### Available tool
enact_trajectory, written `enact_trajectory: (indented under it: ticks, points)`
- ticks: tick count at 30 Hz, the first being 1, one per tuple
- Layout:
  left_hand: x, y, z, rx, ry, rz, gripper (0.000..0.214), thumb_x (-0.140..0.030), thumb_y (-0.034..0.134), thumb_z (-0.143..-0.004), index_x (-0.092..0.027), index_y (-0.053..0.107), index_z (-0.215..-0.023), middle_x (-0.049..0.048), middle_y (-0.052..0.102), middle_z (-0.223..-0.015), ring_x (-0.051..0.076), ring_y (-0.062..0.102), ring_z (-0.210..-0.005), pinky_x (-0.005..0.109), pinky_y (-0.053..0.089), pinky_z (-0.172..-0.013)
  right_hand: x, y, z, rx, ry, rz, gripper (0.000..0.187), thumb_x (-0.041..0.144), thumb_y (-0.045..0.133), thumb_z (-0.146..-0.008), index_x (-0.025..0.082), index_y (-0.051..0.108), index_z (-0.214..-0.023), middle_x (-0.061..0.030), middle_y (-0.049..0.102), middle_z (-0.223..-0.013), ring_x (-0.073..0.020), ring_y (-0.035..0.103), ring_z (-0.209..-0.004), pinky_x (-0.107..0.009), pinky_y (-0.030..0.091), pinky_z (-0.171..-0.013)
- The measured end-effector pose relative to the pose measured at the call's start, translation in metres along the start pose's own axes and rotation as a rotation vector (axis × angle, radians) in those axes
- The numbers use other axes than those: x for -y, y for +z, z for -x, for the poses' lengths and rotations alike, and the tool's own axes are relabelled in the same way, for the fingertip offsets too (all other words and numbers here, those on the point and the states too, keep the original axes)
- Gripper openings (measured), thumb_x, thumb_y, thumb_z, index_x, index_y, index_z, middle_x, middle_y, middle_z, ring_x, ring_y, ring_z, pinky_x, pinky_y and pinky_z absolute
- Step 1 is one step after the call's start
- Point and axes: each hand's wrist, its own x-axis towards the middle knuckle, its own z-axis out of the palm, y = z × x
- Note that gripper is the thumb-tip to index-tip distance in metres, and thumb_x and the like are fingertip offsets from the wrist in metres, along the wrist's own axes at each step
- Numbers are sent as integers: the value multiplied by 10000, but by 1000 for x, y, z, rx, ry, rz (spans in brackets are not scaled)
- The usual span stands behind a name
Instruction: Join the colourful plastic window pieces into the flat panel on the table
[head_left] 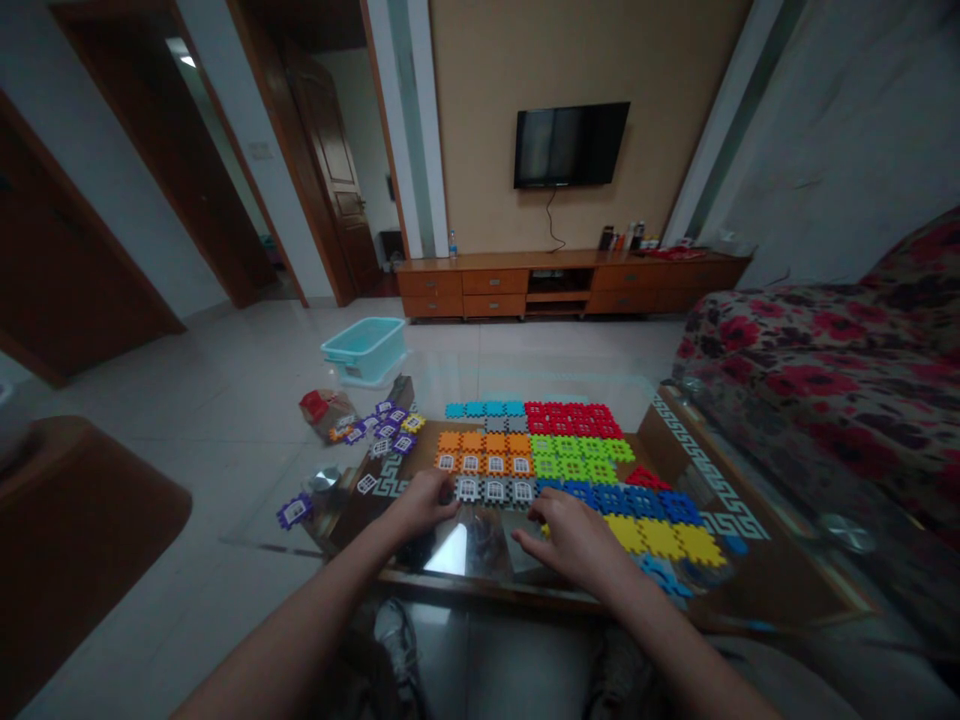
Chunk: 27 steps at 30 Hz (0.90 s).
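A row of grey interlocking plastic tiles [495, 490] with white window inserts lies flat on the glass table. At its left end, my left hand [421, 505] is closed, thumb and fingers around the edge of the end tile, which they partly hide. My right hand [574, 540] hovers or rests by the row's right end, thumb spread from the fingers. Beside it are dark blue tiles [641, 500] and yellow tiles [664, 538]. Orange tiles [484, 443] and lime green tiles [577, 450] sit behind the grey row.
Red tiles [574, 415] and light blue tiles [484, 409] lie farther back. Purple window tiles [386, 430] are piled at the left, near a clear bag with red [319, 405]. A turquoise bin [365, 345] stands beyond the table. A flowered sofa [810, 340] is at the right.
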Motion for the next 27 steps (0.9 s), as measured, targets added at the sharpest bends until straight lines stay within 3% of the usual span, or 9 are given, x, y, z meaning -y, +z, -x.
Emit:
enact_trajectory:
  ticks: [5,11,16,19,23,27]
  points:
    - [-2,-3,1,-12,-8,-7,172,-330,667,-749,-177,591,-767,16,609,-732,144,525,-660,247,334,-583,0,2,0,4,4,8,239,409,650,-847,178,712,-860,-89,698,-922,-234,655,-816,-311,452,-672]
    - [5,-27,-2,-185,-58,-32,247,-416,583,-838,-176,612,-788,40,635,-753,160,561,-683,269,376,-629,0,3,2,-11,-35,28,221,405,645,-863,194,706,-841,-77,689,-906,-222,644,-799,-309,449,-675]
    - [41,-55,-5,-429,-186,-147,194,-356,521,-866,-187,597,-810,43,633,-798,185,583,-748,293,428,-701,0,3,2,-1,-35,71,230,419,628,-880,207,710,-846,-72,692,-880,-239,650,-813,-316,441,-670]
    - [72,-60,-2,-516,-286,-238,192,-340,518,-860,-179,603,-919,68,630,-903,221,598,-855,326,460,-791,1,3,2,6,-40,83,220,402,616,-894,207,709,-852,-72,697,-883,-238,655,-818,-312,435,-665]
    - [101,-53,5,-495,-387,-328,271,-321,537,-848,-161,607,-1055,110,608,-1032,263,587,-989,368,463,-893,3,0,2,26,-33,80,214,385,604,-906,205,706,-849,-71,702,-901,-232,661,-836,-304,431,-668]
    - [108,-44,5,-367,-370,-396,322,-328,555,-862,-169,615,-1136,125,611,-1100,281,560,-1053,386,433,-953,3,0,1,35,-23,91,216,381,594,-911,209,704,-839,-69,706,-907,-231,662,-836,-300,429,-667]
